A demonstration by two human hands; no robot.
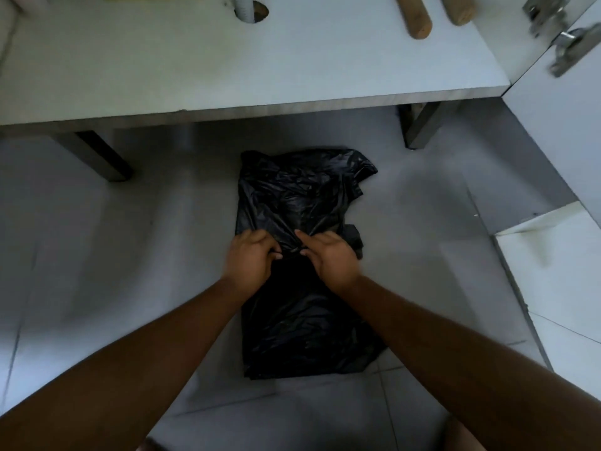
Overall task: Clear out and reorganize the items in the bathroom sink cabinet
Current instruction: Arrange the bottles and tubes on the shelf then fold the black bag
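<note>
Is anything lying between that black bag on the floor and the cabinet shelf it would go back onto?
Nothing visible: bare floor tiles separate the black bag from the shelf, whose front part is free. Both hands already pinch the bag.

Home bathroom; open cabinet (pixel 260 60), drainpipe (pixel 244 8), tiled floor (pixel 97 255).

The one camera sat on my head and looked steeply down and forward, close over my outstretched forearms. My left hand (pixel 250 255) and right hand (pixel 328 258) met near the middle of the frame, on a black plastic bag (pixel 302 196) on the floor (pixel 97 239). The far edge of the view took in the cabinet shelf (pixel 227 66), its front edge crossing the upper part, and the open door (pixel 559 131) at the right edge. The wide lens bent the straight lines outward.
</note>
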